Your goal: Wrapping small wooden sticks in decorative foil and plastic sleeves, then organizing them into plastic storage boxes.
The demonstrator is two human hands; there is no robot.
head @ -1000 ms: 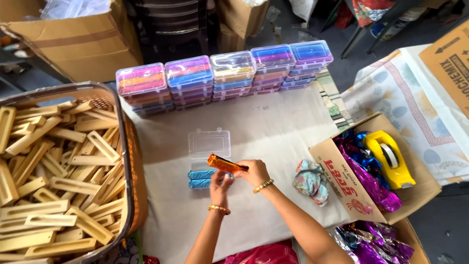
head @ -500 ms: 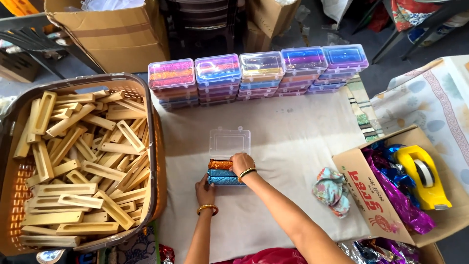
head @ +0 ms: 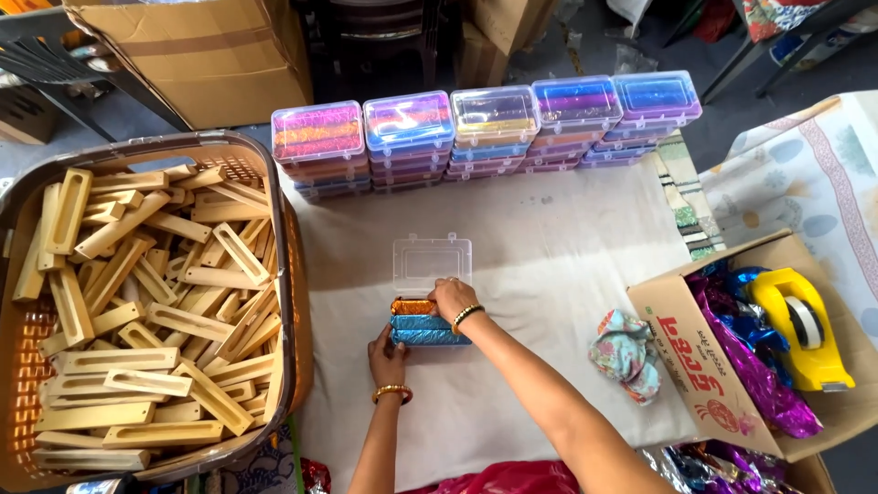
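Foil-wrapped bars (head: 425, 322), orange above two blue, fill your open clear box (head: 430, 265) mid-cloth (head: 549, 274). Your right hand (head: 453, 297) presses the orange bar, fingers curled, hiding its end; your left hand (head: 388, 359) steadies the box's near edge, its grip unclear.

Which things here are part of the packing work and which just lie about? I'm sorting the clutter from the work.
In the work:
- left hand and right hand on the open clear box
- orange bar and blue bars in it
- stacked filled boxes

Lying about:
- basket of wooden pieces
- yellow tape dispenser
- crumpled cloth
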